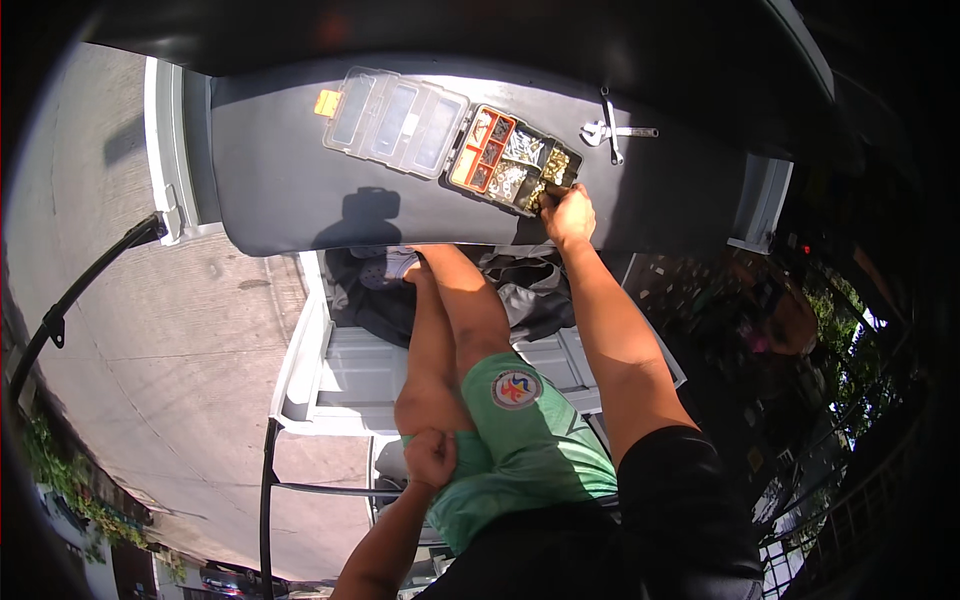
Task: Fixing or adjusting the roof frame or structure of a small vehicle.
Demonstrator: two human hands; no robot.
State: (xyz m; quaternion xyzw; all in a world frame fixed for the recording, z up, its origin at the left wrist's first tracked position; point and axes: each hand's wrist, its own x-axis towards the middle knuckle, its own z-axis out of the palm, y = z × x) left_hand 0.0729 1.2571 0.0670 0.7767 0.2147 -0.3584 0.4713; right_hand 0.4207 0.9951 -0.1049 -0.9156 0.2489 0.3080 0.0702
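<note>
Reaching into the box point(526, 186), upper centre, right hand point(568, 213) hid its fingertips; grip unclear. Left hand point(431, 458) lay fisted, lower centre. Wrist bump risked spilling fittings point(557, 164).

Surroundings, as I observe them: adjustable wrench point(637, 132) and slimmer wrench point(615, 148) crossed on dark padded seat point(275, 160), partly sunlit. Below the seat edge: grey-and-black fabric point(535, 298), bunched. To my left: pale pavement point(220, 290), black tubular frame point(267, 500). Lower left, far off: greenery point(70, 470), car point(228, 581), small. Right side largely in shadow.
</note>
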